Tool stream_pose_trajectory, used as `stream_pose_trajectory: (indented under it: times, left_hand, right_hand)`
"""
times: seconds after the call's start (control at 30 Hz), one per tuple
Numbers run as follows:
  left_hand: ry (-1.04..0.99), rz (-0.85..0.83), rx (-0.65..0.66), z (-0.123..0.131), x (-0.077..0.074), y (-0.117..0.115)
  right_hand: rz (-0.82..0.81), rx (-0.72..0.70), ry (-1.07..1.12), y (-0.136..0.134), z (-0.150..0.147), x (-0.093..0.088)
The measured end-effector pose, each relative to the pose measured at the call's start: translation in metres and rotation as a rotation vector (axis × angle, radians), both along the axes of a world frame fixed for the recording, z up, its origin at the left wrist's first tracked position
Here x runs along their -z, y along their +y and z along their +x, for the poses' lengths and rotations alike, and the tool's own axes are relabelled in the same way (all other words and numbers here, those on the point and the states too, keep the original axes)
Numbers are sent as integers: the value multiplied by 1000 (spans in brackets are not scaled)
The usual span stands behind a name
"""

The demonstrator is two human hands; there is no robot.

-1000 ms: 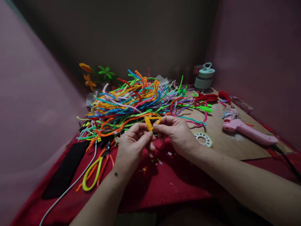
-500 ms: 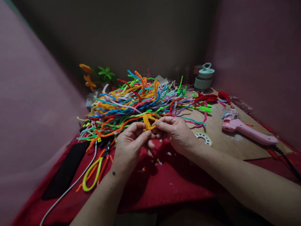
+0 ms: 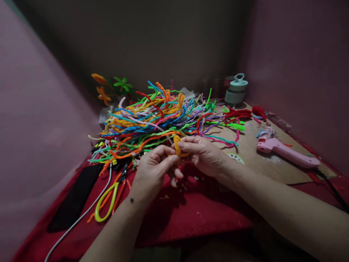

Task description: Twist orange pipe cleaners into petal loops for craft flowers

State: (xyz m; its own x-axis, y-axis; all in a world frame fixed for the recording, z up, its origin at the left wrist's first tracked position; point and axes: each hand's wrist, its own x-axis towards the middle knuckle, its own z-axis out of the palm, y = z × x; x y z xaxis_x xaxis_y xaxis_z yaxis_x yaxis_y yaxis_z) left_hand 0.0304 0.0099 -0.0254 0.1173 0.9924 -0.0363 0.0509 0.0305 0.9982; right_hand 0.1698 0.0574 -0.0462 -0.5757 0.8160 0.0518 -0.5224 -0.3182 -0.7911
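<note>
A small bent piece of orange-yellow pipe cleaner [image 3: 177, 145] is held up between my two hands, over the near side of the table. My left hand [image 3: 155, 165] pinches its lower end with thumb and fingertips. From the other side my right hand [image 3: 203, 153] grips it between thumb and index finger, and the fingers partly cover its shape. Just behind the hands lies a large heap of pipe cleaners [image 3: 136, 127] in many colours.
Wire cutters with yellow and red handles [image 3: 99, 214], a black phone-like slab [image 3: 75, 198] and a white cable [image 3: 81, 218] lie left. On the right, a pink glue gun [image 3: 289, 153] and a tape roll [image 3: 236, 158] rest on a board [image 3: 261, 171]. A teal bottle [image 3: 236, 89] stands behind.
Both hands have shifted slightly right. The yellow pipe cleaner has turned more upright, and my right fingers have closed farther over it.
</note>
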Motion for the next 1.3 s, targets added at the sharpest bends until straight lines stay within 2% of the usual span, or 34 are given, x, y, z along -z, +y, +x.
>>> stream_pose_trajectory:
  times: [0.3, 0.6, 0.7, 0.8, 0.87, 0.9, 1.07, 1.2, 1.3]
  left_hand:
    - [-59, -192, 118, -14, 2, 9]
    - [34, -194, 79, -20, -2, 13]
    - [185, -137, -9, -20, -3, 14]
    - [331, 64, -218, -18, -3, 13]
    - [354, 180, -301, -13, -2, 10]
    - [333, 205, -302, -9, -2, 8]
    - [192, 83, -108, 6, -3, 2]
    - [200, 44, -51, 4, -3, 2]
    - [188, 31, -6, -1, -3, 2]
  right_hand:
    - [-140, 131, 33, 2, -3, 1]
    - [-140, 149, -9, 2, -4, 2]
    - [-98, 198, -54, 2, -4, 4]
    - [-62, 234, -103, 2, -4, 5]
    - [-62, 251, -123, 2, -5, 6]
    - [-64, 255, -126, 1, -5, 6]
    - [-29, 217, -97, -3, -6, 6]
    - [45, 249, -129, -3, -3, 4]
    - [15, 269, -113, -2, -3, 3]
